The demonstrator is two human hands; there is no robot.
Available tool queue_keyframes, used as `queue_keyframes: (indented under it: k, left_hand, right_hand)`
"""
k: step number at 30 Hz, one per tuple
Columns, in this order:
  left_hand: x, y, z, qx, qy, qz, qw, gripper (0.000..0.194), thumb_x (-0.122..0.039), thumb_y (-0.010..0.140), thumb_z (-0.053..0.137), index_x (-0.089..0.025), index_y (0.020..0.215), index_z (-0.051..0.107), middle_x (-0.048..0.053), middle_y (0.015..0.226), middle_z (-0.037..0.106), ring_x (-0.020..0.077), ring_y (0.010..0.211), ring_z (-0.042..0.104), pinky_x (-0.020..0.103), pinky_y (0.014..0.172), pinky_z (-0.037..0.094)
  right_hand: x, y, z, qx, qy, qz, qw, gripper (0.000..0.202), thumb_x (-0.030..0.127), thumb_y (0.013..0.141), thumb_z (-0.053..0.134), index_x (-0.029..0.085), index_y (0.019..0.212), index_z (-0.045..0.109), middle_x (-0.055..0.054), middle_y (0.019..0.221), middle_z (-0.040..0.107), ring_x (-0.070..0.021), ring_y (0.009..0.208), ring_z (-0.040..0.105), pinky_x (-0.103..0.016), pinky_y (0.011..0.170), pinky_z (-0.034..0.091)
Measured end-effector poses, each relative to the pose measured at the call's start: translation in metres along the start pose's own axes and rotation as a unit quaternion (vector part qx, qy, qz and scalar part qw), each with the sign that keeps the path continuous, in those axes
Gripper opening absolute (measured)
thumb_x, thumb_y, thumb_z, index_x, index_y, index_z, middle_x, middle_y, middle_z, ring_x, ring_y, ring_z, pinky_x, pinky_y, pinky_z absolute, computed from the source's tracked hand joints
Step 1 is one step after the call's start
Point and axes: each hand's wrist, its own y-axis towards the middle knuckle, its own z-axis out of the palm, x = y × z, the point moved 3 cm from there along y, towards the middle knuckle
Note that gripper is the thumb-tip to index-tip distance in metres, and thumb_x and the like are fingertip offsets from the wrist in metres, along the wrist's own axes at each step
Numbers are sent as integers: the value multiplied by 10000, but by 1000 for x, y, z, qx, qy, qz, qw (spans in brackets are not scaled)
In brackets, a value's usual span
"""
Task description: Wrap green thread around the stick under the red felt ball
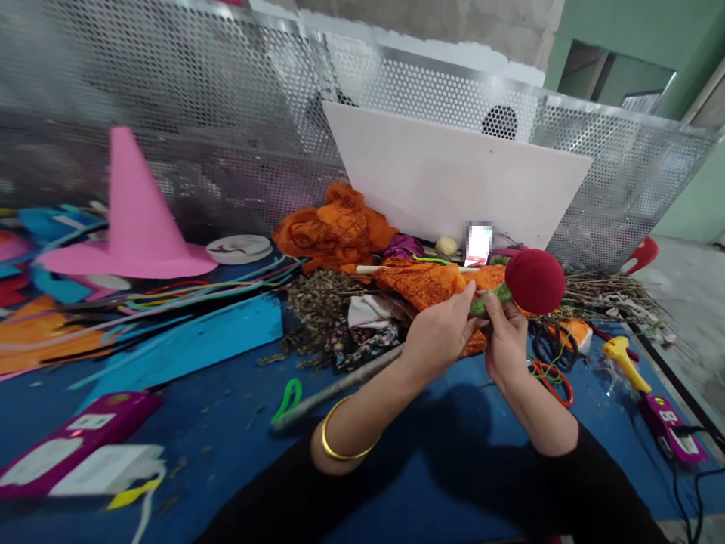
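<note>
Far left of the red ball (535, 282), a pink cone (133, 219) stood on the blue worktop (226, 453), and a white spool (239, 248) lay nearer the ball. Bunched orange cloth (340, 223) came next. Just left of the ball, a lit screen (479, 243) was too blurred to read. The left hand (439, 332) had its fingers closed on the green-wrapped stem (481, 304); the right hand's (508, 336) fingers gripped that stem right beside the ball, at its right end. Right of the ball lay a yellow-handled tool (623, 361).
</note>
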Motion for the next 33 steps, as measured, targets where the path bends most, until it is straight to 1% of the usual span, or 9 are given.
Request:
queue_keyframes:
  k: [4,6,8,10,13,19,26,29,33]
  left_hand:
    - [4,3,-8,92,6,-54,994,367,-359,986,408,-128,1230,554,133,1117,715,276,984,696,345,780,517]
    - [7,3,-13,138,21,-87,986,297,-358,969,426,-145,1057,614,114,967,735,279,884,703,335,707,487]
    - [10,3,-16,165,16,-87,982,206,-312,922,479,-160,930,619,101,894,729,272,842,691,321,677,451]
    - [13,3,-16,166,-10,-77,983,126,-254,871,502,-176,846,597,81,845,711,253,815,672,306,664,421]
    - [17,3,-13,141,-83,-72,984,89,-227,823,495,-190,761,546,47,777,662,214,751,623,287,640,385]
    - [26,3,-2,144,-259,-102,950,90,-277,744,530,-188,734,523,-9,673,571,162,659,528,257,605,357]
    - [29,6,-3,173,-305,-112,930,333,-503,790,539,-190,705,465,-43,639,442,127,611,410,246,558,312]
    - [29,7,-10,186,-316,-95,925,368,-530,857,426,-189,728,475,-21,684,495,142,655,448,261,600,356]
    - [31,5,-15,208,-348,-95,909,318,-495,830,488,-186,753,501,-11,708,538,142,659,473,260,610,385]
  right_hand:
    - [0,0,-1,0,-13,10,1000,314,430,629,834,160,728,708,-6,720,670,-96,609,563,-238,585,451]
    - [0,1,-2,-1,-21,15,1000,332,438,637,830,150,705,681,27,619,594,-64,524,465,-215,503,361]
    - [0,1,-2,0,-29,10,1000,347,448,655,819,143,691,657,64,539,488,-39,471,341,-209,455,259]
    - [1,0,-2,4,-38,2,999,363,462,665,807,142,680,636,75,525,436,-36,470,279,-216,447,203]
    - [4,-1,0,5,-52,-3,999,388,492,657,797,148,679,618,62,546,451,-45,488,290,-222,454,209]
    - [6,-2,4,-4,-65,1,998,422,533,619,801,152,699,636,26,586,535,-63,500,371,-221,462,291]
    - [4,-1,1,14,-62,-3,998,365,493,673,774,163,672,617,41,555,475,-64,489,319,-232,462,228]
    - [3,-1,1,18,-63,-2,998,382,505,673,774,158,681,614,55,542,440,-60,487,295,-235,465,208]
    - [2,-2,2,22,-60,1,998,397,513,670,775,155,676,603,59,542,435,-53,482,281,-237,463,196]
